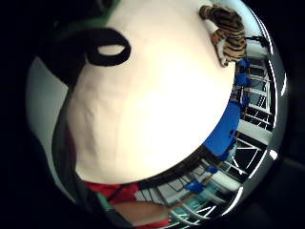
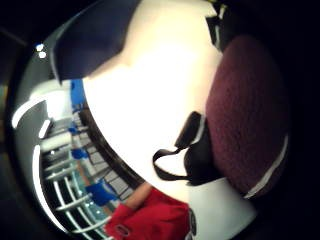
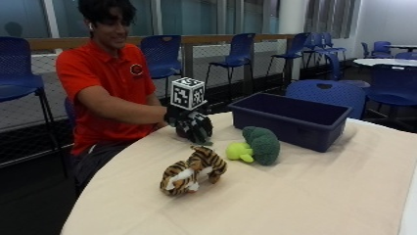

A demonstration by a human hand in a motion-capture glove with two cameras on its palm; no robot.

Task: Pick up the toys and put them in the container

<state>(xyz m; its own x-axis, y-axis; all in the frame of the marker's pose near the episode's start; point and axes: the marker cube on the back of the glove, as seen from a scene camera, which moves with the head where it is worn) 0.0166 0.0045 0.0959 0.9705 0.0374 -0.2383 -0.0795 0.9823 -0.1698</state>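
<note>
In the outside view my gloved right hand point(image 3: 191, 125) hangs just above the near-left part of the table, fingers curled down round a maroon plush toy point(image 3: 180, 131). That toy fills much of the thumb side palm view as a fuzzy maroon mass point(image 2: 250, 115). A striped tiger plush point(image 3: 194, 172) lies on the cream tablecloth in front of the hand and also shows in the little finger side palm view point(image 1: 228, 31). A green broccoli plush point(image 3: 255, 145) lies to its right. Behind the broccoli stands the dark blue container point(image 3: 290, 120), which the thumb side palm view also shows point(image 2: 95, 35).
The round table point(image 3: 312, 200) has a cream cloth; its edge curves close to the person's red shirt point(image 3: 104, 83). Blue chairs point(image 3: 231, 51) and a railing stand behind. A blue chair back point(image 3: 326, 93) is right behind the container.
</note>
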